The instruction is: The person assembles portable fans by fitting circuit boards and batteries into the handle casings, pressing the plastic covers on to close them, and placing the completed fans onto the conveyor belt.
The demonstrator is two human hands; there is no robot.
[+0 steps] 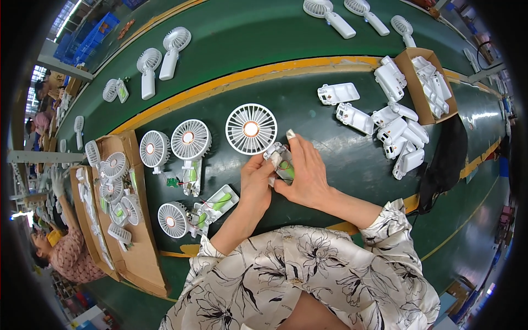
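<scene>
A white handheld fan (251, 128) lies in front of me, its round grille facing up and pointing away. Its handle is uncovered, showing a green battery (285, 169) and bits of wiring. My left hand (257, 184) grips the handle from the left, close under the fan head. From the right my right hand (309, 175) closes around the same handle, thumb low and fingers along the far side. White coverings wrap some fingertips. The hands partly hide the handle's inside. To the left sit partly assembled fans (191, 139) with batteries and wires exposed.
White handle shells (403, 132) are heaped at the right, beside a cardboard box (450, 104) of more shells. At the left stands a cardboard tray (144, 242) of fans. Beyond the yellow edge, finished fans (147, 74) lie on a green belt. Another person (74, 250) works far left.
</scene>
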